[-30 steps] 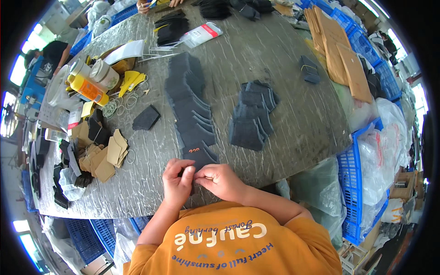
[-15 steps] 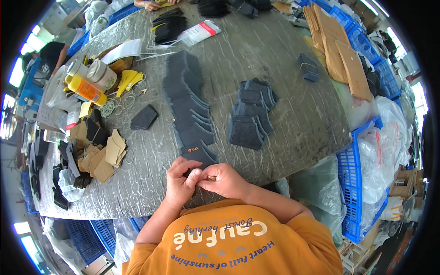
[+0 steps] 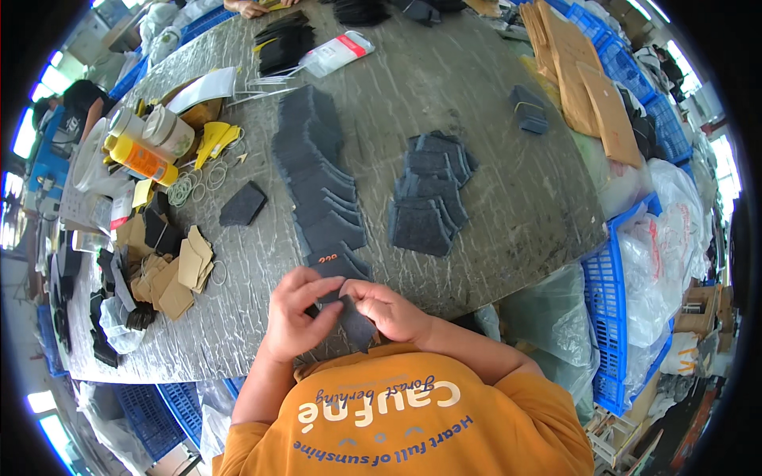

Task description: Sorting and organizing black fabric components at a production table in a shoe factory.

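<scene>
A small dark grey fabric piece (image 3: 357, 324) hangs between my hands at the table's near edge. My right hand (image 3: 389, 311) pinches its upper edge between thumb and fingers. My left hand (image 3: 298, 313) is curled at the piece's left side, its index fingertip at the upper edge and the thumb a little lower; part of the grip is hidden. Just beyond my fingers lies the near end of a long overlapping row of dark cut fabric pieces (image 3: 321, 186), the nearest one bearing a small orange mark. To its right sits a shorter overlapping group of dark pieces (image 3: 429, 194).
Left on the table (image 3: 492, 238) are a single dark piece (image 3: 243, 204), tan card pieces (image 3: 182, 274), rubber bands (image 3: 182, 189), jars and a yellow bottle (image 3: 143, 160). A banded dark bundle (image 3: 529, 109) lies far right. A blue crate (image 3: 605, 317) stands beside the table.
My hands have moved slightly apart, and the left thumb has come away from the right fingers. The dark fabric piece now shows below them.
</scene>
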`<state>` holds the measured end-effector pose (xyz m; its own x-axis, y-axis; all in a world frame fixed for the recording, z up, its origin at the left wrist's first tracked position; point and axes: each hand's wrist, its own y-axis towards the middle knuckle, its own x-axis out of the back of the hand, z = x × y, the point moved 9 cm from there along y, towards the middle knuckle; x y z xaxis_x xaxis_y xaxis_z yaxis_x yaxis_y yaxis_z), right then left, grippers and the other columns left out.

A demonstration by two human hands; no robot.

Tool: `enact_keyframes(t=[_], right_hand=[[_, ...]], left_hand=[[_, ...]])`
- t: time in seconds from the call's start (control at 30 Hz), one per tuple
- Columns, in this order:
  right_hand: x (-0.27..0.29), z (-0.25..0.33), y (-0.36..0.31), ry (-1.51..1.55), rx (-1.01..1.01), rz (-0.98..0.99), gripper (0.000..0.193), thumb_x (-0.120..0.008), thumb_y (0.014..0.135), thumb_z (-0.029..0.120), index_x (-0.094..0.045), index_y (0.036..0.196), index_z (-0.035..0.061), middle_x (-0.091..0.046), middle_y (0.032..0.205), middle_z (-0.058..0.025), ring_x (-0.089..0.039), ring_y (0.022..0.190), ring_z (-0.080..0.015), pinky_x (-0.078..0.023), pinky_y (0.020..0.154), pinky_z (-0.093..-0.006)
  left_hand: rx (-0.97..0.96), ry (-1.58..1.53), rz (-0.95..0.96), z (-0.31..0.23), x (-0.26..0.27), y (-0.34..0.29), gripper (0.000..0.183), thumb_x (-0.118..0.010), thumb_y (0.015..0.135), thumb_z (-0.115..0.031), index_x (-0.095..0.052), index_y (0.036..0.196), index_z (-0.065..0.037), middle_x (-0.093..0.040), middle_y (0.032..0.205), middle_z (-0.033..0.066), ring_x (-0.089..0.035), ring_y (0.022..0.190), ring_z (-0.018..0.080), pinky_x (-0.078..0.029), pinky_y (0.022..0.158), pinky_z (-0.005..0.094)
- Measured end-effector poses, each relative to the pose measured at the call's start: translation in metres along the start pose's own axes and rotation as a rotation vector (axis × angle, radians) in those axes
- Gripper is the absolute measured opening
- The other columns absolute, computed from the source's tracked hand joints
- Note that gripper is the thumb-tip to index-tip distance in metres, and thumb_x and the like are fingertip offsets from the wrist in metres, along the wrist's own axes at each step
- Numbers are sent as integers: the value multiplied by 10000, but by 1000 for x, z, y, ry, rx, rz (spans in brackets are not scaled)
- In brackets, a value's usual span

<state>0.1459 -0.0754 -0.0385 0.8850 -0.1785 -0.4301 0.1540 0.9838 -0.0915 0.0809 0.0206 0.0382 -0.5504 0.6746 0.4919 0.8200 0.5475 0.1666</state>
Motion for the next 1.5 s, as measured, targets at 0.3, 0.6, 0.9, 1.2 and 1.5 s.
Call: enact_keyframes(t=[0.3,0.6,0.9,1.2,1.5], right_hand=[[55,2,-6,716,0,-423,168,-351,850,92,-509,887,46,-596,968,-129,-578,928,-233,-484,776,-343],[21,58,-35,-1360,440,-225,127,-696,742,199,-654,839,130,-504,633,-24,-555,574,-222,-425,488,-365],[17,39,-40,-1516,495,-243,137,-618,738,151,-681,858,135,-467,632,-1,-538,576,-170,-409,480,-327],[17,37,-40,-1515,503,-231,146,-615,731,140,-675,861,114,-518,745,-12,-534,576,-168,-420,491,-321],[-1,36,-36,-1674,604,-30,40,-619,743,116,-647,739,88,-645,1086,-19,-528,558,-139,-441,510,-296]], left_hand=[[-144,16,-12,-4,9,-20,146,-695,652,24,-603,723,-64,-616,765,47,-577,649,193,-467,585,301],[498,-46,57,86,10,8,68,-657,778,-64,-632,800,-5,-594,682,-7,-509,635,65,-421,594,230],[510,70,155,90,-3,19,77,-665,771,-102,-657,800,-31,-572,662,-22,-495,641,63,-414,600,239],[501,80,170,85,-4,21,86,-668,767,-105,-660,803,-28,-577,660,-15,-495,637,65,-417,599,245],[503,105,162,86,-4,21,100,-676,758,-115,-671,808,-29,-594,651,0,-515,619,74,-427,592,250]])
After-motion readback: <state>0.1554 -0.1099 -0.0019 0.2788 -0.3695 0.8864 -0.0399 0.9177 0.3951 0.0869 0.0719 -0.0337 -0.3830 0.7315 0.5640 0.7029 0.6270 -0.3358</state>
